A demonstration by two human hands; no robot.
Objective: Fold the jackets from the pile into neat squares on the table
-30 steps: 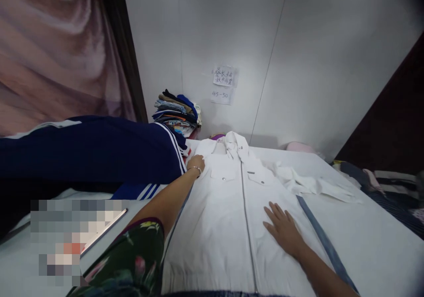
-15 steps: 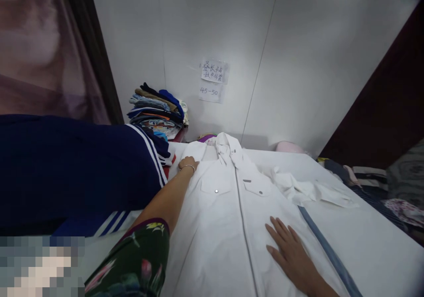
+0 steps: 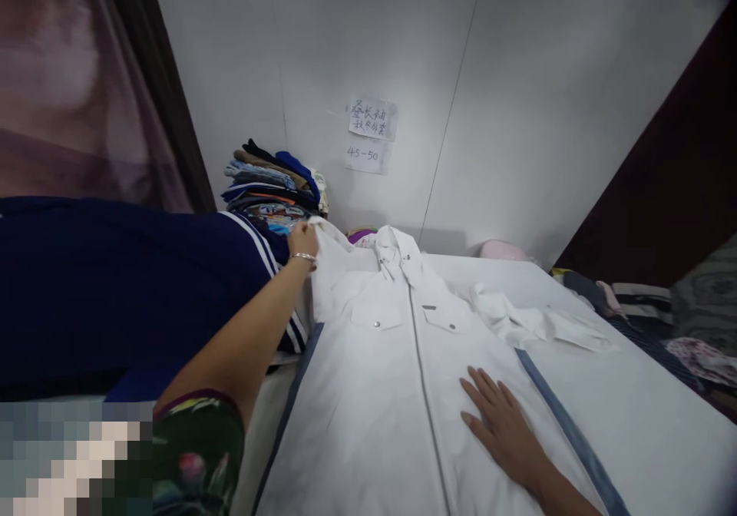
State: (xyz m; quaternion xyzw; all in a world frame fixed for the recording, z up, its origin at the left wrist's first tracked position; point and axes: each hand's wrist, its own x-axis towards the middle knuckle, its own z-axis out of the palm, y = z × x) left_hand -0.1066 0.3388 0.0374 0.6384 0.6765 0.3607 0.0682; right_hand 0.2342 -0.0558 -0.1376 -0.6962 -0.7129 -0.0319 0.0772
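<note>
A white zip-front jacket [image 3: 380,393] with chest pockets and blue-grey side strips lies spread out, its collar toward the wall. My left hand [image 3: 303,243], with a bracelet on its wrist, is closed on the jacket's left-hand sleeve [image 3: 334,259] and holds part of it raised. Flat on the jacket's right front rests my right hand [image 3: 500,428], fingers spread. The other sleeve [image 3: 541,324] lies crumpled out to the right.
The jacket lies on a white table [image 3: 662,416]. A stack of folded clothes [image 3: 276,186] stands at the back left, beside a dark blue garment [image 3: 127,293] with white stripes. Handwritten paper notes [image 3: 371,120] hang on the wall. More clothes [image 3: 642,305] lie at the right.
My left hand has moved left and up, lifting the sleeve with it. The blue-grey strip on the jacket's left side now shows. My right hand stays almost in place.
</note>
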